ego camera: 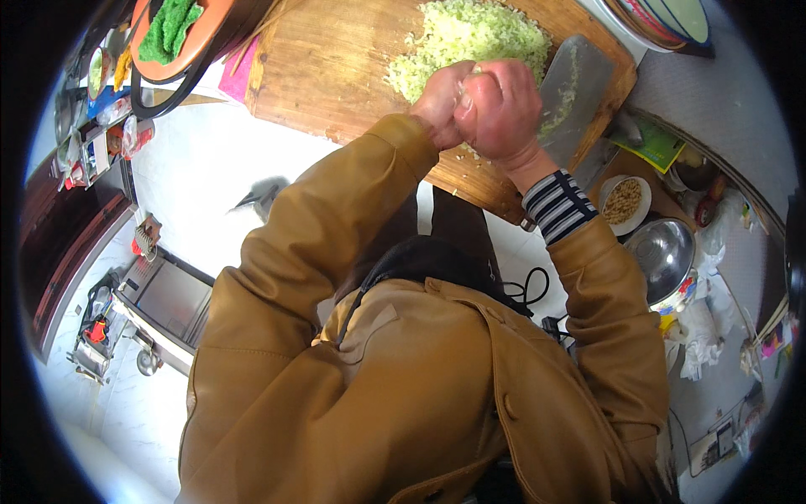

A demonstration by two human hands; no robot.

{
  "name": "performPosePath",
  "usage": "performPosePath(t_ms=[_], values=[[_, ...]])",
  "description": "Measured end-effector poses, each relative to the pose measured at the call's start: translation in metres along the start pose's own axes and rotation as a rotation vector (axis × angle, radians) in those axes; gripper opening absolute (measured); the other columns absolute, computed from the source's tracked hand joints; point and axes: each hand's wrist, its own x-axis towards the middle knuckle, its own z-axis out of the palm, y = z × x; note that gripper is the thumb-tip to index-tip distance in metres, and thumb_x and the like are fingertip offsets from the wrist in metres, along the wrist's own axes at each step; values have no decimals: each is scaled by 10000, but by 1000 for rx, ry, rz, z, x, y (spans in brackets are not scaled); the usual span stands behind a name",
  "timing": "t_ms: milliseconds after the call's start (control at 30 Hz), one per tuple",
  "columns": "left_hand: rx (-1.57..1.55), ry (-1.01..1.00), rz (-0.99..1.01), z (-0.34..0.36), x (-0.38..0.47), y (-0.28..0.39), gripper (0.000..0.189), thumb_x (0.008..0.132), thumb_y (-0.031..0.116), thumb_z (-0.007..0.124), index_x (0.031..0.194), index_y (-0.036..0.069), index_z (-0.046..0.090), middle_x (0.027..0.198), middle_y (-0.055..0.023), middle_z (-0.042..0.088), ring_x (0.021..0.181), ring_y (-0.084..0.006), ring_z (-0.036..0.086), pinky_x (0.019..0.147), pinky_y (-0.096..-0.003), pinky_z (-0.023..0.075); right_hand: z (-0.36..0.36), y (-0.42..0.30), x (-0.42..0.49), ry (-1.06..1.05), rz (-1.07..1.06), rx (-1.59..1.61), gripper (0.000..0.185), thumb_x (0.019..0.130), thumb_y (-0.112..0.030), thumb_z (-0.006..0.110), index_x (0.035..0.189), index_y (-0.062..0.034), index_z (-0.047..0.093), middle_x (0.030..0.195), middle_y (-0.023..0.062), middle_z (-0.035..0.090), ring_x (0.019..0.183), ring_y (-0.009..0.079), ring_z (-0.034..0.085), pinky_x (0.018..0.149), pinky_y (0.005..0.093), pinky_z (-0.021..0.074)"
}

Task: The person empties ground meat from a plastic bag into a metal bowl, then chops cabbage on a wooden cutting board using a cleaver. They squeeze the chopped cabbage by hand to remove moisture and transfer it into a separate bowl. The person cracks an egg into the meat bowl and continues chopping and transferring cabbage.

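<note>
My left hand [444,104] and my right hand [500,110] are pressed together above the near part of a wooden cutting board [321,69]. The fingers of my right hand are curled over my left hand. Small pale green bits show between the hands, but what lies inside them is hidden. Just beyond the hands is a heap of finely chopped pale green vegetable [478,34]. A cleaver with a broad metal blade [576,82] lies flat on the board to the right, chopped bits stuck to its blade.
An orange tray [211,25] holding a green cloth [167,31] is at upper left. Stacked bowls [683,19] stand at upper right. Right of the board, lower down, are a white bowl [642,205] of brown granular food and a metal bowl [661,258].
</note>
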Motion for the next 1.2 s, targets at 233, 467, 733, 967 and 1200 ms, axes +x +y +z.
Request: performPosePath(t_ms=[233, 467, 733, 967, 1200], values=[[-72, 37, -50, 3, 7, 2, 292, 978, 241, 380, 993, 43, 594, 927, -92, 642, 857, -216, 622, 776, -363, 531, -4, 2, 3, 0, 83, 75, 146, 744, -181, 633, 822, -87, 552, 888, 112, 556, 821, 317, 550, 758, 421, 454], [-110, 73, -38, 18, -1, 16, 472, 984, 445, 385, 1209, 56, 529, 1126, -109, 611, 1031, -237, 587, 896, -416, 476, -19, -1, 10, -75, 301, 258, 209, 841, -227, 618, 942, -52, 563, 969, 151, 550, 903, 349, 530, 828, 427, 436], [-56, -54, 114, 29, -20, 1, 588, 984, 508, 364, 1411, 105, 400, 1417, -87, 440, 1271, -268, 438, 1049, -585, 318, -19, -2, 9, 151, 1012, 852, 365, 1042, -313, 355, 1086, -17, 563, 1032, 70, 564, 982, 147, 519, 896, 292, 414], [-105, -35, 62, 3, -11, 6, 478, 971, 494, 426, 1290, 152, 526, 1227, -59, 596, 1132, -242, 555, 941, -531, 442, -38, -10, 22, -71, 771, 718, 274, 983, -228, 495, 1141, -22, 583, 1101, 124, 593, 1055, 234, 549, 951, 339, 408], [-28, -76, 85, -4, -25, 2, 604, 929, 574, 463, 1297, 98, 510, 1226, -100, 550, 1096, -207, 548, 924, -366, 483, -34, -17, 29, -122, 63, 180, 298, 786, -357, 691, 918, -92, 655, 1013, 88, 602, 943, 277, 590, 838, 400, 487]])
